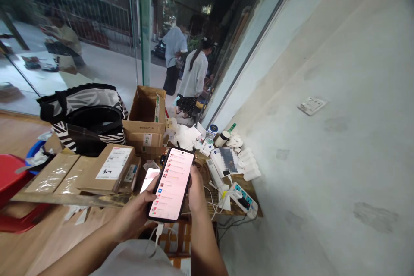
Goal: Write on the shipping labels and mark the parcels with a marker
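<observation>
A black-edged smartphone (171, 185) with a lit, pinkish list on its screen is held upright between both hands. My left hand (140, 209) grips its left edge, thumb over the glass. Along the right edge, my right hand (196, 187) is closed on the same phone; most of its fingers are hidden behind it. From the phone's bottom hangs a white charging cable (158, 235). Just behind my left hand, a second lit phone (149, 179) shows in part on the table.
The wooden table (116, 199) bears taped cardboard parcels (106, 168), an open carton (145, 108) and a zebra-striped bag (90, 116). Cables run to a power strip (244, 200) at right, beside the wall. A red stool (16, 181) stands left. People are beyond the glass.
</observation>
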{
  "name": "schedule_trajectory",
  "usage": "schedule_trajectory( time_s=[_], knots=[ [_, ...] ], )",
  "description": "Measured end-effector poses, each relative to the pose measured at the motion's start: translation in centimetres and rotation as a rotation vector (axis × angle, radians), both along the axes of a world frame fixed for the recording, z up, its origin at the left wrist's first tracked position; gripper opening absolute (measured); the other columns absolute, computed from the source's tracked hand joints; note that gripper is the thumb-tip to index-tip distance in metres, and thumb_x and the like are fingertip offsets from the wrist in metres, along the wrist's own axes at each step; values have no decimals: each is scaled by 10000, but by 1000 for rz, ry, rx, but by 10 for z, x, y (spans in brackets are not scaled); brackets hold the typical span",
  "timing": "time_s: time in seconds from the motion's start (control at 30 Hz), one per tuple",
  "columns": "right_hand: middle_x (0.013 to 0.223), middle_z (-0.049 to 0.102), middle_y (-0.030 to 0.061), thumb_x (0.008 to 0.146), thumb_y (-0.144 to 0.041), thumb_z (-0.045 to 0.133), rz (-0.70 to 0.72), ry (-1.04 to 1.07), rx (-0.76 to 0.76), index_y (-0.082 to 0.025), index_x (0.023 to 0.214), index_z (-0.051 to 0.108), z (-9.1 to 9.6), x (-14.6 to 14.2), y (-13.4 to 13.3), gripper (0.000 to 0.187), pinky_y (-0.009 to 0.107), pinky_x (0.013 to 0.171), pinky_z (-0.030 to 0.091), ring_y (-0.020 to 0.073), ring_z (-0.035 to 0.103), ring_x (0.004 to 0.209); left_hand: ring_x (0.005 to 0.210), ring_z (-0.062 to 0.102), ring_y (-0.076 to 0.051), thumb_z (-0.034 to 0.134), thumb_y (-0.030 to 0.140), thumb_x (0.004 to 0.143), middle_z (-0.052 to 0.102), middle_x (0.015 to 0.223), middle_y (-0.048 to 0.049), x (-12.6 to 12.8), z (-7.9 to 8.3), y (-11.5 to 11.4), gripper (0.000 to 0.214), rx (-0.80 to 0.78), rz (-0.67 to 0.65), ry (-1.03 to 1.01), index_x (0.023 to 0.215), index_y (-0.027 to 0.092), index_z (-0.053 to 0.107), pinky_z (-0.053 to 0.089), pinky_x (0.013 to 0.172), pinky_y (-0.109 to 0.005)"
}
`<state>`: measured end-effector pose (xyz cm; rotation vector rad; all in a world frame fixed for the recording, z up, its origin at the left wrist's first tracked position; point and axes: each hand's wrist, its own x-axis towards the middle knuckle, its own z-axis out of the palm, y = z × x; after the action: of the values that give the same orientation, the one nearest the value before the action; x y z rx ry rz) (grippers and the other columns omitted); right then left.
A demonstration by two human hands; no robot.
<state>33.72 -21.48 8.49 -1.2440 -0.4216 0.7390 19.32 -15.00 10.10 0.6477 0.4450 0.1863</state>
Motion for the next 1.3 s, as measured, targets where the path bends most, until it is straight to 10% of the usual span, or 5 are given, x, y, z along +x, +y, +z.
schedule_trajectory(
  time_s=[0.33,1.3],
  knots=[
    [1258,653,22,660,-235,575,319,114,28,-232,1313,495,-9,-30,-35,658,387,945,521,253,625,1124,942,618,-236,593,117,592,680,1151,-20,0,1,3,1065,-84,97,14,1519,352,124,458,708,-258],
    [1180,685,25,697,-216,618,308,99,23,-240,1276,493,-21,-33,-34,593,372,910,538,231,655,1053,1001,626,-266,659,59,603,709,1128,-40,-2,-1,4,1149,-19,75,112,1541,300,40,511,713,-282]
  ],
)
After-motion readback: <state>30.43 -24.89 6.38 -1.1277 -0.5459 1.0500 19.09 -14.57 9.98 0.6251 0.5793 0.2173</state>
